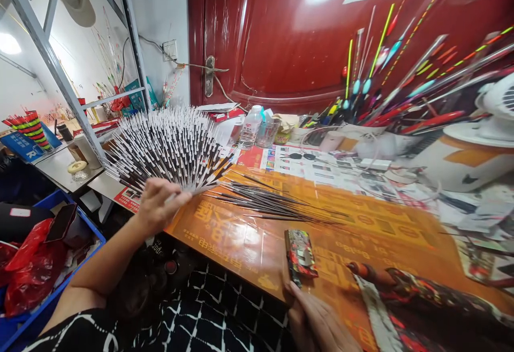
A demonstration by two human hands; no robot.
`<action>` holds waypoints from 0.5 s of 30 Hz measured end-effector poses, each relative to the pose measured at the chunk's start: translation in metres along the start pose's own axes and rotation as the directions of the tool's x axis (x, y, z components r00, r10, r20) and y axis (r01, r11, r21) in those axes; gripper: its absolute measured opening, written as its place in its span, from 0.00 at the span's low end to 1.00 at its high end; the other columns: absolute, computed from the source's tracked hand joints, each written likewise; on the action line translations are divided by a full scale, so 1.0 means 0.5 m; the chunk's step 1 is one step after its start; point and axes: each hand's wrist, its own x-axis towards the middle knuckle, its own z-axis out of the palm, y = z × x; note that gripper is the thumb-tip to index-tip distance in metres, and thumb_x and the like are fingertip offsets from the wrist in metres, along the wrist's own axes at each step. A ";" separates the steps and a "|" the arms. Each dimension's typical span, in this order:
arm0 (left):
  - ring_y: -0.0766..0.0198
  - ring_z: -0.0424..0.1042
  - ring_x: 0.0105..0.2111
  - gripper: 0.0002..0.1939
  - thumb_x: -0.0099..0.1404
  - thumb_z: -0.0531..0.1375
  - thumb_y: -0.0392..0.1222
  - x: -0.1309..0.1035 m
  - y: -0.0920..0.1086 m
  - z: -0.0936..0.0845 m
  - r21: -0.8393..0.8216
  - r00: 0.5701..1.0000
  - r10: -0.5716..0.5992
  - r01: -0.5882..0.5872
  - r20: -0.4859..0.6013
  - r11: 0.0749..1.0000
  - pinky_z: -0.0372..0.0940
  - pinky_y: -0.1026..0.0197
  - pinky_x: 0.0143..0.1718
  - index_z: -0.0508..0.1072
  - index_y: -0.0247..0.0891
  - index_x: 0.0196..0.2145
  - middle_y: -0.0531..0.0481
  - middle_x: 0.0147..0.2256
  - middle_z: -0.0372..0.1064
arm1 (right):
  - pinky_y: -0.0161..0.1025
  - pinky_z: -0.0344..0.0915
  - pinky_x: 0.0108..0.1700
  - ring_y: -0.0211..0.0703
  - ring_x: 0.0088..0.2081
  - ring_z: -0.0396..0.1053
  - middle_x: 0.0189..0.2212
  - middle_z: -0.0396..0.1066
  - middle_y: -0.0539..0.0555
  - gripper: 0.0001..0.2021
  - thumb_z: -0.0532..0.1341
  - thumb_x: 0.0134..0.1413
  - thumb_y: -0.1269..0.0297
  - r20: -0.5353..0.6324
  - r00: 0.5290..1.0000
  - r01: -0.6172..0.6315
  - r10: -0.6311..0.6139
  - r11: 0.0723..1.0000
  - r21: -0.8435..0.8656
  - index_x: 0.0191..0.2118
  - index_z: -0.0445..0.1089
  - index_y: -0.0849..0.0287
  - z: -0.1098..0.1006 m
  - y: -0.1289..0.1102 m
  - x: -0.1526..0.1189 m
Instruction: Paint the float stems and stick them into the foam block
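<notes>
My left hand (163,207) is closed in a pinch at the lower right of a dense fanned bundle of thin rods (172,145) with white tips and dark shafts. A slim grey rod (203,188) runs rightward from its fingers. Loose dark thin rods (269,202) lie on the orange-covered table just right of the bundle. Near the table's front edge, my right hand (317,320) has its fingers stretched out. Its fingertips reach the dark lower end of a small paint-stained block (305,253). The lower part of this hand is cut off by the frame.
A paint-smeared roll with a wooden end (373,274) lies at right on a cloth. Behind stand a water bottle (251,127), fishing floats (369,81) in containers and a white fan (498,108). A metal shelf post (134,36) rises at left, above a blue crate (94,234).
</notes>
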 end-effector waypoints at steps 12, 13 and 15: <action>0.52 0.68 0.49 0.06 0.70 0.55 0.36 0.008 0.112 0.307 -0.202 0.570 -0.052 0.373 0.820 0.906 0.66 0.52 0.52 0.70 0.35 0.43 0.39 0.46 0.69 | 0.39 0.76 0.44 0.42 0.39 0.77 0.40 0.79 0.55 0.33 0.62 0.57 0.82 -0.008 1.000 -0.029 0.029 1.000 -0.008 0.67 0.62 0.56 0.001 -0.014 0.015; 0.52 0.68 0.49 0.05 0.70 0.55 0.37 0.015 0.117 0.318 -0.215 0.563 -0.035 0.371 0.826 0.903 0.66 0.52 0.52 0.70 0.36 0.42 0.39 0.46 0.69 | 0.39 0.76 0.45 0.42 0.40 0.77 0.41 0.79 0.55 0.33 0.62 0.57 0.82 -0.006 0.999 -0.042 0.042 0.999 -0.003 0.67 0.62 0.56 0.003 -0.014 0.014; 0.52 0.69 0.48 0.06 0.70 0.56 0.39 0.029 0.134 0.337 -0.249 0.566 -0.001 0.364 0.824 0.898 0.65 0.53 0.50 0.69 0.36 0.42 0.38 0.46 0.69 | 0.39 0.77 0.45 0.42 0.41 0.77 0.42 0.79 0.55 0.33 0.61 0.57 0.83 -0.011 0.998 -0.057 0.057 0.998 0.004 0.66 0.63 0.56 0.008 -0.013 0.013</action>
